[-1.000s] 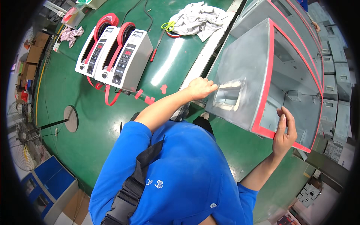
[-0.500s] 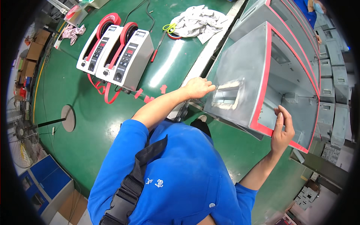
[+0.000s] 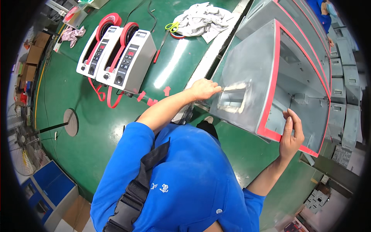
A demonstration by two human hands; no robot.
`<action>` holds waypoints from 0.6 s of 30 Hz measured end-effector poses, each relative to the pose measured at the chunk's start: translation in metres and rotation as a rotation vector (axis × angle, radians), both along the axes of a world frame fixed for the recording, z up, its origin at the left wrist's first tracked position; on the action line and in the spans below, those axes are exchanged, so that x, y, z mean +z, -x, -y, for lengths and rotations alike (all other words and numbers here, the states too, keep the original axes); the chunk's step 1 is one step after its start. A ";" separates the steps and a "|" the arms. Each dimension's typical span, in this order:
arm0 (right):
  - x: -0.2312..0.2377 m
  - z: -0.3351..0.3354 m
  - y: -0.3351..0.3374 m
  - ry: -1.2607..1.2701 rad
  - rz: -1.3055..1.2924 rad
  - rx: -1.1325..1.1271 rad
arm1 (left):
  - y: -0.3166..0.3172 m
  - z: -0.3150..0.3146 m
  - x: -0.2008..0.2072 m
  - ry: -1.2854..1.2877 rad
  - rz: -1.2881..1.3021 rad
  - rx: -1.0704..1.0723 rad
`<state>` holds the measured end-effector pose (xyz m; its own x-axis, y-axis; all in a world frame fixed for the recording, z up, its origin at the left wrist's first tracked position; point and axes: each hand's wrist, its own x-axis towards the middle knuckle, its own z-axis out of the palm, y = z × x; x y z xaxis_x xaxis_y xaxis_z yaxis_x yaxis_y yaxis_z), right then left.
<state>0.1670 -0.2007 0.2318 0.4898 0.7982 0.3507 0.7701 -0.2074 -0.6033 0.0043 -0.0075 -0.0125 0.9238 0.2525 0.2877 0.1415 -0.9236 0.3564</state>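
A grey metal box (image 3: 247,58) lies before me, its open side rimmed with red tape (image 3: 275,65). In its near-left face is a rectangular cutout (image 3: 232,99) with a pale, rough border. My left hand (image 3: 205,89) is closed in a pinch beside the cutout's left edge; whatever its fingertips hold is hidden. My right hand (image 3: 291,135) is in front of the lower taped rim, thumb and fingers bent together at the opening. I cannot make out anything between them.
Two white tape dispensers (image 3: 125,58) with red rolls stand on the green table (image 3: 170,69), near red tape pieces (image 3: 152,102), yellow-green scissors (image 3: 172,26) and a crumpled cloth (image 3: 205,19). More taped boxes (image 3: 309,42) stand behind. Another person's blue sleeve (image 3: 320,13) shows far right.
Both hands keep nearly the same place on the box. The dispensers and the table sit slightly further left and up in the picture. The other person at far right has shifted a little.
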 end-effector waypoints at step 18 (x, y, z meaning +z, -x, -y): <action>-0.001 0.001 0.000 0.009 0.006 -0.003 | -0.004 -0.010 -0.001 -0.012 0.038 -0.068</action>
